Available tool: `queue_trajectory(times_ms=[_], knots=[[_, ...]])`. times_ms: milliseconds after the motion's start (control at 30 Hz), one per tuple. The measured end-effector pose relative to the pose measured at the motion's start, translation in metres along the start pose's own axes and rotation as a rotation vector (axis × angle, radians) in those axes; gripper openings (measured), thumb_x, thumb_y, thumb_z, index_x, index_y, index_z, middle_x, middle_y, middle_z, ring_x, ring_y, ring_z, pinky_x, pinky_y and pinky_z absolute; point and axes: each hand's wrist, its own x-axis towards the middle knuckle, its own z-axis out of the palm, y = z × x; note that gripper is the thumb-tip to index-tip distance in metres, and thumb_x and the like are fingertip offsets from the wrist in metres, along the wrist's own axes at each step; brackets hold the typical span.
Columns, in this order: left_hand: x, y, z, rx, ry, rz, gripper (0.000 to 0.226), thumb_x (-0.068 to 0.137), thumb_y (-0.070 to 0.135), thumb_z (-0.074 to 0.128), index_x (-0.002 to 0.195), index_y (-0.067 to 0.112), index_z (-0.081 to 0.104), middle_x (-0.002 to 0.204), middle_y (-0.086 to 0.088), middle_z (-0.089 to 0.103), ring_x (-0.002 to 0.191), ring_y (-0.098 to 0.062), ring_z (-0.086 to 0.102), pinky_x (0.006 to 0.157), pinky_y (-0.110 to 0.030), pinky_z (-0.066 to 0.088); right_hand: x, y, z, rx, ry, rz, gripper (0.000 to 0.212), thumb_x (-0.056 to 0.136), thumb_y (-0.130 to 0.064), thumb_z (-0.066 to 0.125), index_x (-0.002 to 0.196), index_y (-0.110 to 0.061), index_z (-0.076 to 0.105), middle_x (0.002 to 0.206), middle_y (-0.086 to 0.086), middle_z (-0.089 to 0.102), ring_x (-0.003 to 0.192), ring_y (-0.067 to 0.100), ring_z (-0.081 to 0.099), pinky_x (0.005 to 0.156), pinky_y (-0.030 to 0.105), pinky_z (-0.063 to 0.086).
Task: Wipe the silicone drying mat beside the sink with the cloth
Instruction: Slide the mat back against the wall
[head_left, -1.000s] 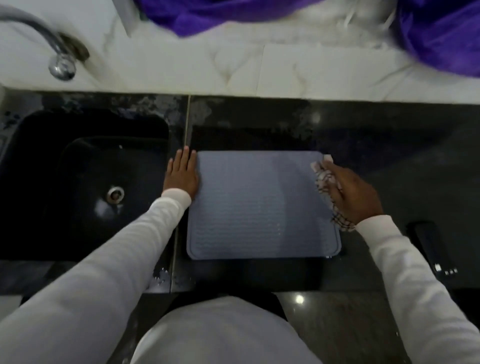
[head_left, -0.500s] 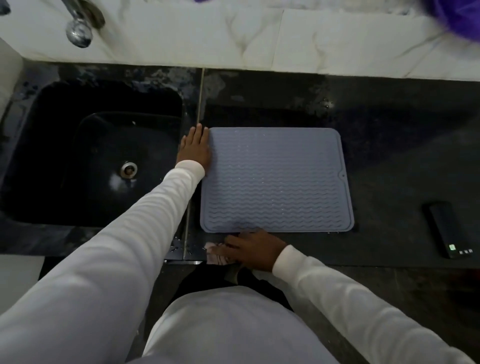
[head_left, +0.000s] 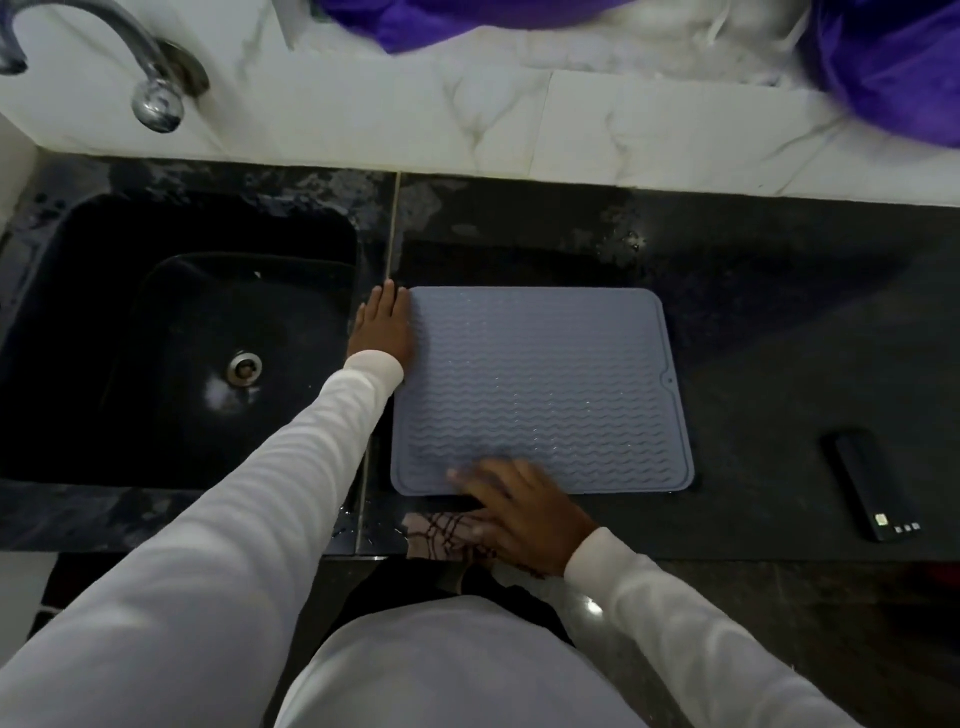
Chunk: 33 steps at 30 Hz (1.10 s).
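Left hand (head_left: 383, 327): flat, fingers together and extended, palm down on the dark speckled stone tabletop (head_left: 779, 322), pressed against the left edge of the grey-blue rectangular silicone drying mat with wavy ribs (head_left: 540, 384). Holds nothing, just pins the mat edge.

Right hand (head_left: 511, 506): fingers spread and mostly flat, motion-blurred. Fingertips lie over the mat's near edge, left of centre; palm sits on the white cloth with dark red check lines (head_left: 441, 535). Cloth is bunched under and left of the palm, on the tabletop strip between the mat's near edge and the tabletop front edge. Pressing on it rather than gripping; can't tell if any finger curls round the fabric.

Mat lies flat on the tabletop just right of the black rectangular sink (head_left: 104, 364), small notch with a hole on its right edge. Curved chrome tap (head_left: 150, 88) over the white marble-look ledge behind the sink. Purple fabric (head_left: 893, 67) on the ledge at top. Black rectangular phone-like device (head_left: 872, 483) on the tabletop, well right of the mat.

Versus 0.5 s ago: right hand was fully off the mat, just below its near edge with the cloth; now its fingertips have come onto the mat surface. Cloth is about where it was. Left hand unchanged. Camera tilted up, so purple fabric is back in view.
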Motion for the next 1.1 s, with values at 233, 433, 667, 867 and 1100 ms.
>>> queue_trajectory(times_ms=[233,433,667,867,1100], knots=[[-0.039,0.012,-0.001,-0.249,0.153,-0.011,0.052,0.093,0.014,0.051,0.143,0.005,0.039,0.144,-0.021,0.044,0.131,-0.039,0.042,0.115,-0.046,0.028,-0.016,0.105,-0.068,0.147,0.437,0.678,0.041,0.093,-0.012,0.059,0.133,-0.007,0.054,0.123,0.019,0.055,0.114,0.036,0.05,0.103,0.043,0.037],[-0.073,0.023,0.004,-0.313,0.199,0.002,0.043,0.087,0.007,0.06,0.129,0.0,0.053,0.133,-0.021,0.055,0.118,-0.042,0.052,0.105,-0.041,0.035,-0.031,0.18,-0.082,0.021,0.197,1.209,0.069,0.091,-0.023,0.058,0.15,-0.006,0.027,0.14,0.029,0.035,0.128,0.044,0.033,0.107,0.047,0.027],[-0.055,0.039,-0.014,-1.303,0.085,-0.472,0.041,0.086,-0.009,0.061,0.125,-0.003,0.054,0.104,-0.014,0.063,0.108,-0.03,0.06,0.102,-0.04,0.046,-0.014,0.198,-0.087,0.332,0.368,1.341,0.049,0.084,-0.015,0.064,0.132,-0.007,0.056,0.13,0.024,0.055,0.12,0.041,0.049,0.099,0.044,0.041],[-0.066,0.024,-0.002,-0.792,0.132,-0.2,0.055,0.078,0.012,0.063,0.128,0.027,0.045,0.122,-0.003,0.052,0.102,-0.024,0.058,0.09,-0.043,0.052,-0.014,0.201,-0.09,0.394,0.461,1.204,0.018,0.089,-0.007,0.059,0.105,0.003,0.062,0.109,0.024,0.062,0.103,0.042,0.058,0.085,0.041,0.045],[-0.072,0.003,0.014,-0.73,0.071,0.015,0.066,0.083,-0.013,0.056,0.14,0.019,0.049,0.143,-0.008,0.04,0.129,-0.024,0.046,0.107,-0.027,0.037,-0.028,0.192,-0.087,0.576,0.517,0.809,0.058,0.097,-0.002,0.047,0.147,-0.03,0.033,0.142,-0.009,0.042,0.124,0.013,0.044,0.103,0.036,0.036]])
